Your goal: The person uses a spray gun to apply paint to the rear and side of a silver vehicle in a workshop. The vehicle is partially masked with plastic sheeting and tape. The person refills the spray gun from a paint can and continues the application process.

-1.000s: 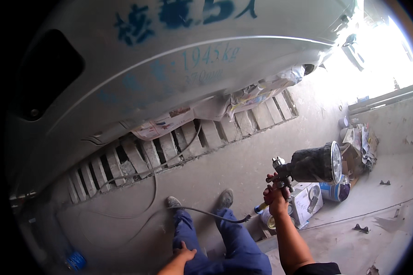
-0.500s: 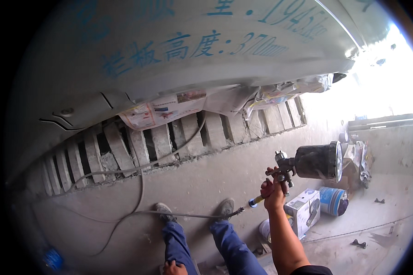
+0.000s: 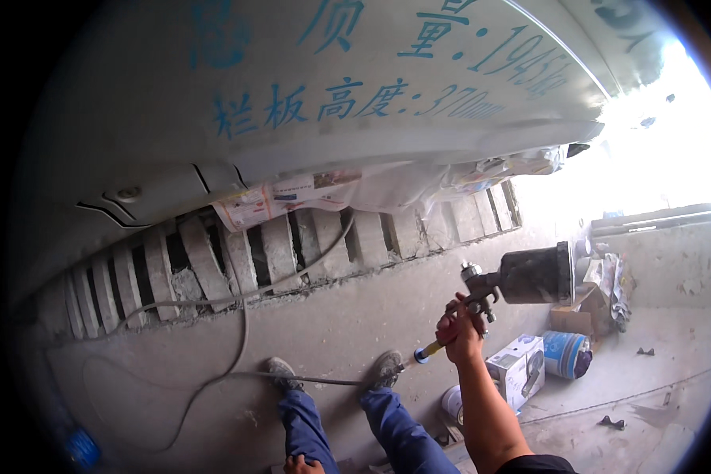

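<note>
My right hand (image 3: 462,336) is closed around the grip of a paint spray gun (image 3: 479,294). A dark, paint-stained cup (image 3: 533,275) sticks out to the right of the gun. Its nozzle points up toward a pale vehicle panel (image 3: 308,146) with blue lettering. A yellow fitting with a blue ring (image 3: 425,352) hangs below the grip. The grey hose (image 3: 308,379) runs toward it by my foot; I cannot make out the join. At the lower edge, my left hand (image 3: 302,464) rests on my blue trouser leg, fingers laid over it, partly cut off.
Printed paper sheeting (image 3: 284,197) hangs under the panel's lower edge, above slatted concrete blocks (image 3: 276,245) with gaps. The hose loops across the floor. On the right stand a white box (image 3: 517,370), a blue-and-white bucket (image 3: 562,354) and a cardboard box (image 3: 573,316). Glare fills the upper right.
My right hand has moved slightly left with the spray gun, and the gun is tilted a little more. The lettered panel sits slightly further right in view. My left hand stays on my leg.
</note>
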Demonstrator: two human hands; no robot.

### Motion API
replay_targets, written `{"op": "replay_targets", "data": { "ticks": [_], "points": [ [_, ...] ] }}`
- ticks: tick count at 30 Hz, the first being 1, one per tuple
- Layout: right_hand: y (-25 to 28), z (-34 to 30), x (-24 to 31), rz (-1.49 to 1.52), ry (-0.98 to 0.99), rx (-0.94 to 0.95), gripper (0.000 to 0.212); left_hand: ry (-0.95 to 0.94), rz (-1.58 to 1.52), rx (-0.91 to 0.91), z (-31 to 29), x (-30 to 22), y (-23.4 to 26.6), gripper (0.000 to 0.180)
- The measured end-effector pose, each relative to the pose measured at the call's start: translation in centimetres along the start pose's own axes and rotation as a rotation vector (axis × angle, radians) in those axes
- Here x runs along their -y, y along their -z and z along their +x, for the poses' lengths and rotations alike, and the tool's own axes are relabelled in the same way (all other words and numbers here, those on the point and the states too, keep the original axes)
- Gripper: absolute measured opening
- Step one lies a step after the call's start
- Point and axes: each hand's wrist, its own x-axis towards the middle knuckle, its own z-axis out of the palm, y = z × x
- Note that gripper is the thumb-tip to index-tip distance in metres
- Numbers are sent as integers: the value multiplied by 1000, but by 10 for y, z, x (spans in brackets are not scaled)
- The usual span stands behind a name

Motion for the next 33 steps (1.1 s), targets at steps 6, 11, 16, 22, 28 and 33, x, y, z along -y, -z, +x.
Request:
{"op": "replay_targets", "data": {
  "ticks": [6,11,16,22,28,33],
  "points": [
    [-2,-12,4,30,-4,73,45,-23,15,30,11,7,-6,44],
    [-14,-4,19,33,98,-71,40,-21,33,40,14,8,-4,45],
    [23,1,4,50,-10,81,35,-27,48,52,17,3,0,47],
    [-20,-41,35,-21,-81,343,51,-3,50,67,13,0,4,48],
    [-2,-32,67,23,59,-164,32,21,68,89,14,-8,7,50],
    [-16,-48,92,-21,203,-291,34,5,82,83,41,31,-48,55]
  ]
}}
